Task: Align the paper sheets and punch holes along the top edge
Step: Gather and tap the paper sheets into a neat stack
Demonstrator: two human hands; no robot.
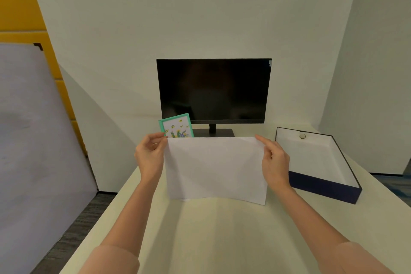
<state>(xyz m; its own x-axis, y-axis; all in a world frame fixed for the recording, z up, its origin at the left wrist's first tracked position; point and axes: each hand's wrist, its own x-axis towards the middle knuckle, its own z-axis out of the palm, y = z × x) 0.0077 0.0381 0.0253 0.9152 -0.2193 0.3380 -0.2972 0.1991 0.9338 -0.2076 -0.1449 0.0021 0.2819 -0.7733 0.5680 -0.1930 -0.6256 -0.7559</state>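
Pale table point(222, 240) against white wall — paper sheets point(215, 169) stood on edge.
Left hand point(150, 155) and right hand point(274, 160) pinch the stack's upper corners; dark monitor point(213, 90) beyond the hands, open box point(320, 162) right of the right hand.

Two hands: left hand point(150, 153), right hand point(274, 161). One stack of paper sheets point(214, 168), exact number of sheets not countable. One monitor point(213, 90). One green picture frame point(176, 127). One open box point(320, 162). One table point(222, 236).
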